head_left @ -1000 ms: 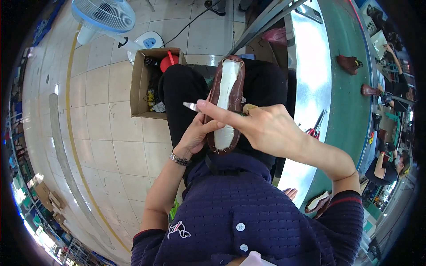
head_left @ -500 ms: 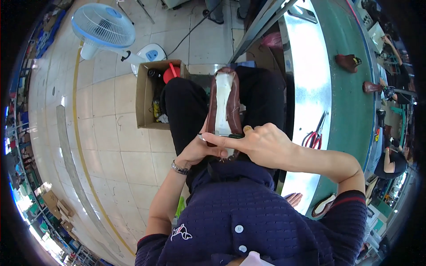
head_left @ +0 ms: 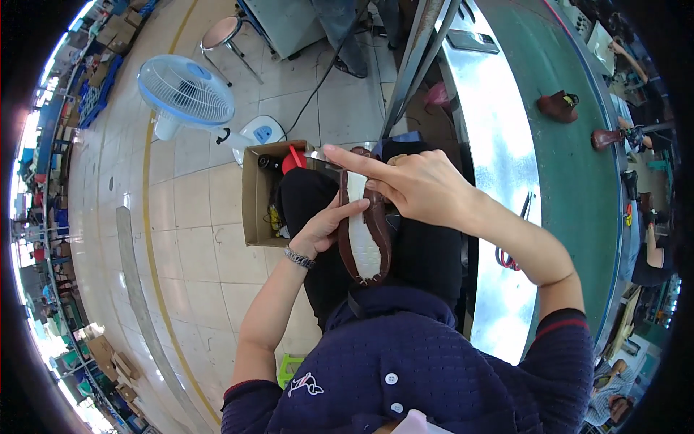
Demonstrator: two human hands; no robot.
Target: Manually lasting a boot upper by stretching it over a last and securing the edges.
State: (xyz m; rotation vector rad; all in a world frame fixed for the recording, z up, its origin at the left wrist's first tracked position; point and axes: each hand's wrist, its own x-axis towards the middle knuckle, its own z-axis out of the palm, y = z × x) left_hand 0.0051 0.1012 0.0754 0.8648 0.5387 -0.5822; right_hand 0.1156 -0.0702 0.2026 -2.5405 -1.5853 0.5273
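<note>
A brown leather shoe upper (head_left: 383,249) with a whitish bottom facing up lies lengthwise over my lap, small points showing along its near rounded end. My left hand (head_left: 323,230) is closed on the shoe's left side, its thumb resting on the pale bottom. Across the far part of the shoe reaches my right hand (head_left: 419,184), closed with the index finger stretched out to the left. Under that finger runs a thin, flat metal blade (head_left: 324,160), its handle hidden in the hand. The shoe's far end is partly covered by the right hand.
Left of my knees stands an open cardboard box (head_left: 259,195) with a red item inside. Beyond it is a fan (head_left: 186,90). To my right, a metal-topped bench (head_left: 491,108) bears scissors (head_left: 506,258) and a phone (head_left: 473,41). Brown shoes (head_left: 558,107) sit on the green belt (head_left: 578,188).
My right hand, with the blade, has gone from the shoe's near end to its far part. My left hand now grips farther up the side. The whole view has shifted.
</note>
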